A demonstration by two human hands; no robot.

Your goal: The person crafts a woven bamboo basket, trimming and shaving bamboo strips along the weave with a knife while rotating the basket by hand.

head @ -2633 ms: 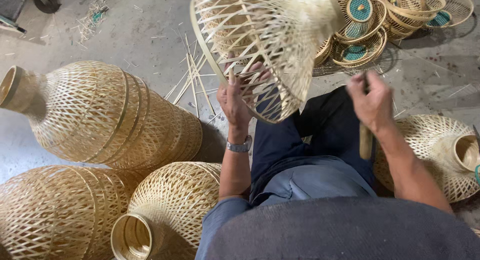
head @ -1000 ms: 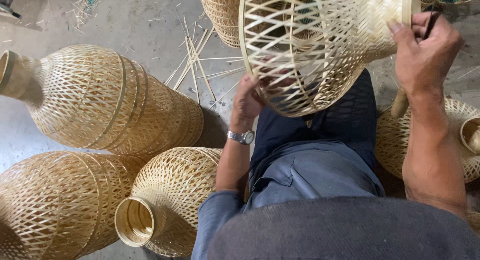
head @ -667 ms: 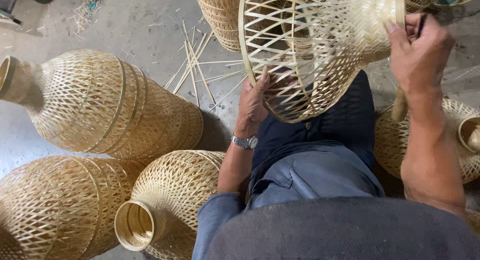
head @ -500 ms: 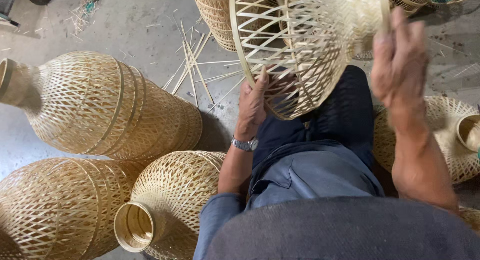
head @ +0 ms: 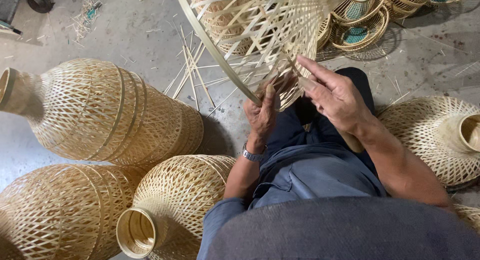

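Above the person's lap, the pale open-weave bamboo lampshade frame (head: 260, 35) hangs tilted, its rim pinched by the left hand (head: 261, 115). The right hand (head: 332, 97) fingers loose strips at the edge; steadying the rim would keep the weave even.

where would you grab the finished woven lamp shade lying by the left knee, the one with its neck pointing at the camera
Judging by its shape, take the woven shade by its solid round neck ring, coming from the open end near the camera. The lattice body looks thin and springy; the banded neck is stiffer.
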